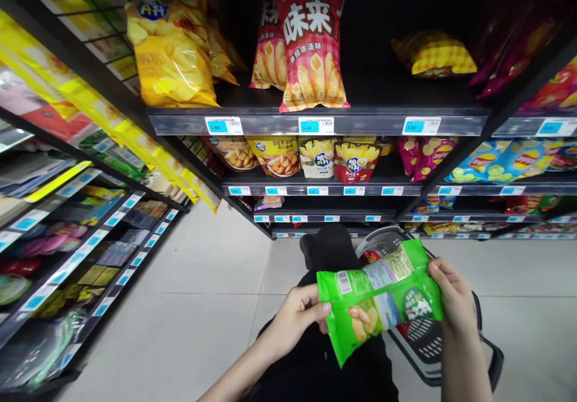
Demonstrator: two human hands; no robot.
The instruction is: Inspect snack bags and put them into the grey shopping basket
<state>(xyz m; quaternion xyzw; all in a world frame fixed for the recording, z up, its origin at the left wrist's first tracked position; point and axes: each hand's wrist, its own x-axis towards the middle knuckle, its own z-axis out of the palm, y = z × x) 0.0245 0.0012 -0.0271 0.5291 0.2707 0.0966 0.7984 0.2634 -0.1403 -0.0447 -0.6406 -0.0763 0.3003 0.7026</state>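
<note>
Green snack bag (378, 297) sits sideways between both hands, above a shopping basket (424, 336) on the floor. Left hand (297, 318) pinches its left edge with fingers clamped. Right hand (453, 297) grips its right end, fingers wrapped tight. Chip shelves (315, 124) stand ahead.

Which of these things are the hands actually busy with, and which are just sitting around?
In hand:
green snack bag
left hand
right hand
shopping basket, beneath the bag

Just sitting around:
red snack bag
yellow chip bag
price tags
</note>
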